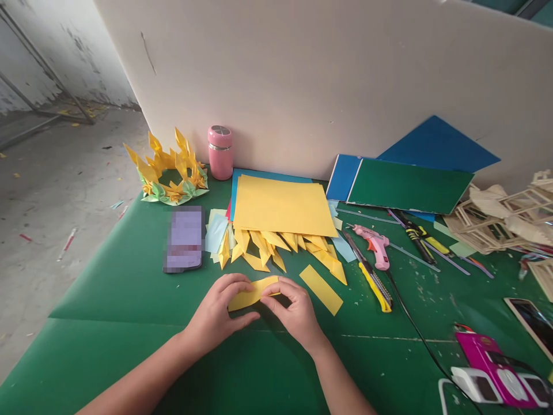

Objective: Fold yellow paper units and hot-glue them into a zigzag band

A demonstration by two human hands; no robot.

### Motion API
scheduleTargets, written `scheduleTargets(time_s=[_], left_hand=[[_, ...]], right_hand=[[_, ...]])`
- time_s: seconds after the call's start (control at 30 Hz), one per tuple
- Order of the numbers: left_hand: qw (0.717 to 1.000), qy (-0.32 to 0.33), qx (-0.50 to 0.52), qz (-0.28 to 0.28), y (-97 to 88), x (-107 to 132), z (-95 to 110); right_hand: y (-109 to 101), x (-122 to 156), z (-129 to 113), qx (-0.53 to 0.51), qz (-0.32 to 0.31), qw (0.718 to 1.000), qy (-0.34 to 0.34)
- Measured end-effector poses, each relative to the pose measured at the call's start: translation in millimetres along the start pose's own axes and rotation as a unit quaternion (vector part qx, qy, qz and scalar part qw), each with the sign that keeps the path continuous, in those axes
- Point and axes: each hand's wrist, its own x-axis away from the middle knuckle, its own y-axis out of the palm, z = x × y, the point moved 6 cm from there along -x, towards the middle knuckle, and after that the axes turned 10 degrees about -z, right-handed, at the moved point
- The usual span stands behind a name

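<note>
At the far left corner of the smooth green counter stands a crown of pointed yellow petals, trimmed with pale green leaves; the counter's green shows inside its ring. Near the left edge lies a purple phone, its front blurred into blocks. By the far edge a glossy pink flask, a rounded cylinder with a metallic band, stands upright, lid on, so its contents cannot be seen.

Toward the near edge, the left hand has a half-open grip, fingers over the left end of a yellow strip, thumb spread below it. The strip, thin and gently curved, is between the two hands. Beyond it, flat yellow sheets partly cover pointed folded pieces. The right hand has a nearly closed grip, thumb and fingertips pinching the strip's right end. Beside it lies a flat rectangular slip.

Further right are a yellow-handled knife, a pink glue gun, blue and green boards along the far edge, then a slatted wooden model.
</note>
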Motion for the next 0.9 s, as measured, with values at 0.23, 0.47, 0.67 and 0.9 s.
scheduleTargets(time_s=[0.23, 0.47, 0.67, 0.9], left_hand=[[0.999, 0.012, -0.007, 0.030, -7.1, -3, 2], [0.998, -0.025, 0.056, 0.021, -5.1, -4, 3], [0.988, -0.103, 0.108, 0.029, 0.5, -1, -8], [0.989, -0.093, 0.105, 0.033, -1.0, -2, -6]], right_hand=[[11, -1, 13, -0.143, 0.005, 0.987, 0.070], [14, 3, 27, -0.216, 0.060, 0.969, 0.102], [13, 1, 27, -0.243, 0.047, 0.961, 0.125], [11, 2, 26, -0.218, 0.057, 0.966, 0.128]])
